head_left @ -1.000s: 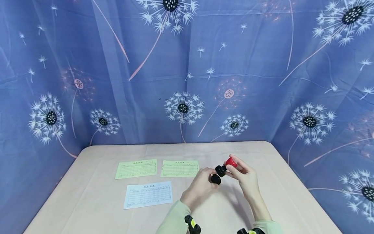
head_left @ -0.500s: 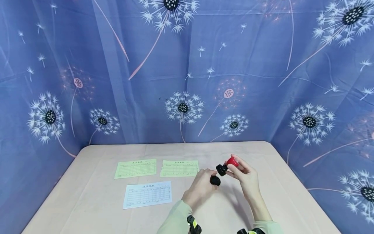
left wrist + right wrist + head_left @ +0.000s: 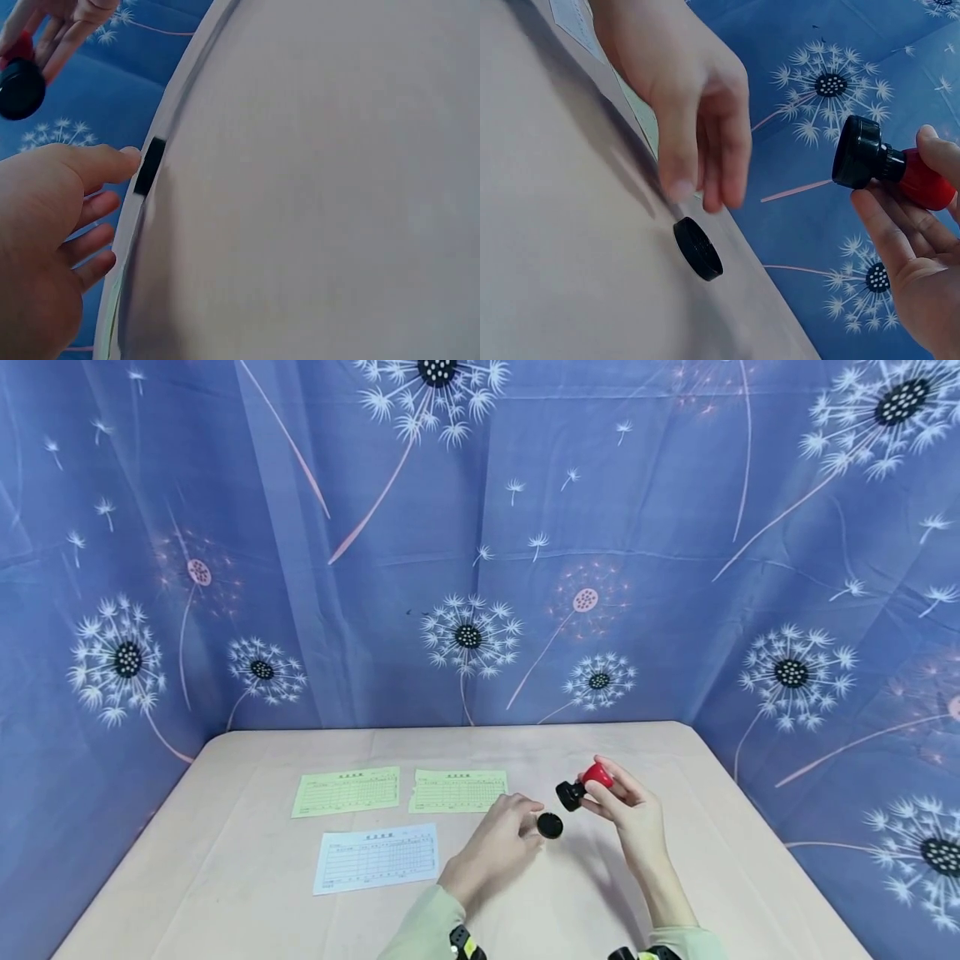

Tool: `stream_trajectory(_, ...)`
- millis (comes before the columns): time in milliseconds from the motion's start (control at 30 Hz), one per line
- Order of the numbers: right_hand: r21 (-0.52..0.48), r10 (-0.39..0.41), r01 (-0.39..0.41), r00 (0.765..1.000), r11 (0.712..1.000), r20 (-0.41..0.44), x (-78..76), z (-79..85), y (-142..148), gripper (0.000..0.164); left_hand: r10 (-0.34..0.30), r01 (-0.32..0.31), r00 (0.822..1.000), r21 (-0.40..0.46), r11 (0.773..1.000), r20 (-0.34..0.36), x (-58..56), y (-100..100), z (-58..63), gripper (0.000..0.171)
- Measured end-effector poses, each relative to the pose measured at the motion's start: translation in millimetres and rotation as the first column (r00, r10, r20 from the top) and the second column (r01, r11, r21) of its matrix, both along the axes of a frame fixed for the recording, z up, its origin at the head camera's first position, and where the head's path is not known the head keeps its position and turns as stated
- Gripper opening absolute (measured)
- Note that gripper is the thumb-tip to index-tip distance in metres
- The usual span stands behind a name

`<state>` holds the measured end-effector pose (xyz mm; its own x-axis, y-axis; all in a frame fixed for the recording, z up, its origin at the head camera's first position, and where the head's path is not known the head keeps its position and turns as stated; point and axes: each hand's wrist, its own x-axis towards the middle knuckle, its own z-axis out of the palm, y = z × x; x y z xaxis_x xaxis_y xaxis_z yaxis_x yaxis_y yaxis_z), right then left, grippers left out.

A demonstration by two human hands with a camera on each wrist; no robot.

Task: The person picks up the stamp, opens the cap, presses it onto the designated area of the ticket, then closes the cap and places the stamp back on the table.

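A stamp with a red knob [image 3: 597, 775] and a round black head [image 3: 859, 152] is tilted in the air, its head turned toward the left. My right hand [image 3: 637, 814] holds it by the knob between thumb and fingers. Below the head, the stamp's round black cap [image 3: 550, 825] lies on the table, hollow side up. My left hand [image 3: 495, 839] is just left of the cap, fingers loosely bent with nothing in them. In the right wrist view a gap shows between the left fingertips and the cap [image 3: 698, 249].
Two green printed slips [image 3: 346, 792] [image 3: 458, 791] lie side by side toward the back left of the pale table [image 3: 247, 843]. A light blue slip [image 3: 376, 858] lies nearer. Blue dandelion-print curtain [image 3: 390, 693] surrounds the back and sides.
The black cap was in my left hand and now lies on the table. My left hand has let go and drawn slightly left. My right hand and the stamp have barely moved.
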<state>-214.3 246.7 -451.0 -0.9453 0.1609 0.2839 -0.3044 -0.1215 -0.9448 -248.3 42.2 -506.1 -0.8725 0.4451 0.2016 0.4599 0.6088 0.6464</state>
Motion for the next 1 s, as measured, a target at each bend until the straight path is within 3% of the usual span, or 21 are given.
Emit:
stream_trajectory(367, 0.001, 0.011, -0.011, 1.0, 1.0, 0.018, -3.9, -1.0, -5.3, 0.051, -0.027, 0.027, 0.999, 0.003, 1.0, -0.023, -8.6, -45.2, 11.4, 0.037)
stream_trajectory(633, -0.002, 0.012, -0.012, 1.0, 1.0, 0.024, -5.9, -3.4, -6.6, 0.049, 0.016, -0.016, 0.999, -0.011, 1.0, -0.035, -22.0, -84.5, 20.6, 0.036)
stream_trajectory(1000, 0.011, 0.016, -0.017, 0.999, 1.0, 0.034, -7.1, -4.6, -6.9, 0.051, 0.069, -0.07, 0.997, -0.034, 0.997, -0.029, -32.5, -118.4, 13.6, 0.034)
